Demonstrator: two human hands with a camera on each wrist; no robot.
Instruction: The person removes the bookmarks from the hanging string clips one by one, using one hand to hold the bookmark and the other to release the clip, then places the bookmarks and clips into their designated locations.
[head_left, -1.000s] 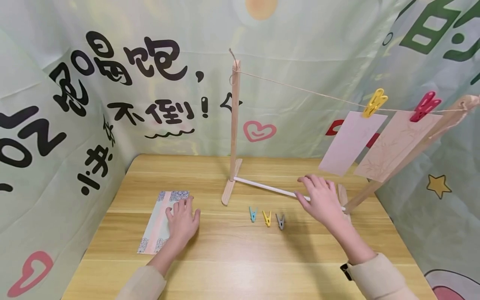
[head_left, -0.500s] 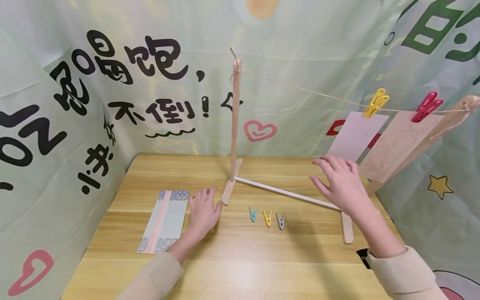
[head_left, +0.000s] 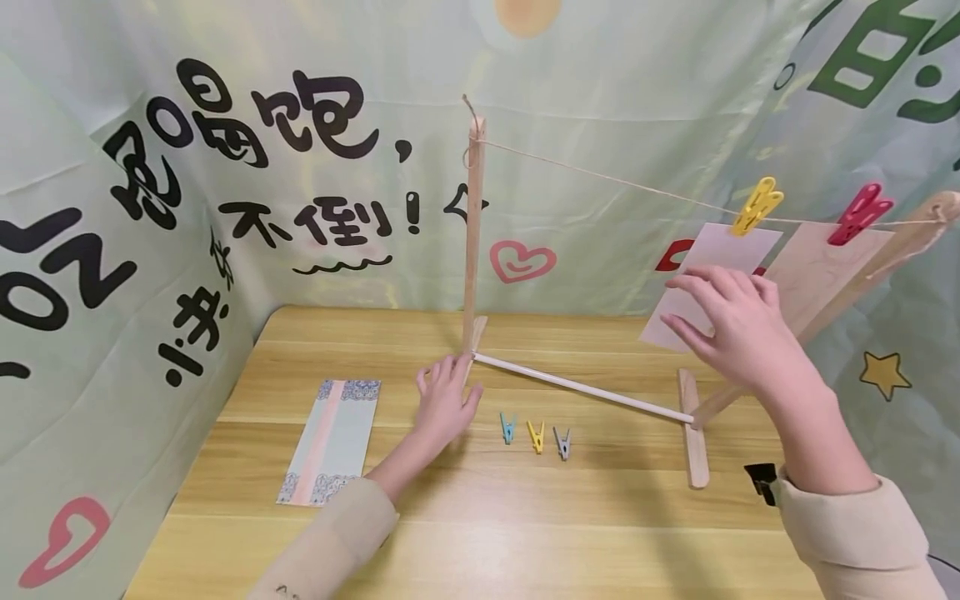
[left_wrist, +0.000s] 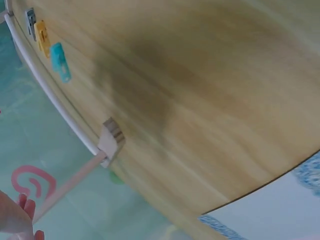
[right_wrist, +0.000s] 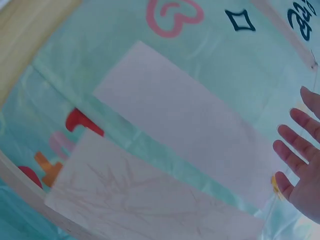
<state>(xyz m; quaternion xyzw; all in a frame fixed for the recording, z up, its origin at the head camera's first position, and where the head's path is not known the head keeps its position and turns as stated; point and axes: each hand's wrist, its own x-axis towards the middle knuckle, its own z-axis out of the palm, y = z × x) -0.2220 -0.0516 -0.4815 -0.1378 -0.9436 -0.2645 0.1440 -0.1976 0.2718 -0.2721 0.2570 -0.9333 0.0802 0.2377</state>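
My left hand (head_left: 444,404) is low over the table beside the foot of the left wooden post (head_left: 472,242), fingers extended and holding nothing. My right hand (head_left: 738,329) is raised in front of a plain pale card (head_left: 723,247), empty, with fingers spread in the right wrist view. A yellow clothespin (head_left: 757,207) clips that card to the string (head_left: 600,172). Beside it a red clothespin (head_left: 861,215) holds a pinkish card (right_wrist: 140,190) with a faint leaf pattern. A pale blue card (head_left: 360,433) with lace-print ends and a pink stripe lies on the table at the left.
Blue (head_left: 507,427), yellow (head_left: 536,436) and grey (head_left: 562,443) clothespins lie in a row on the wooden table (head_left: 525,533). A white rod (head_left: 577,387) joins the posts' feet behind them. The right post (head_left: 903,237) leans outward. Printed cloth (head_left: 360,283) encloses the table.
My left hand has moved right from the pale blue card to the left post's foot. My right hand has risen from near the white rod to the hanging cards.
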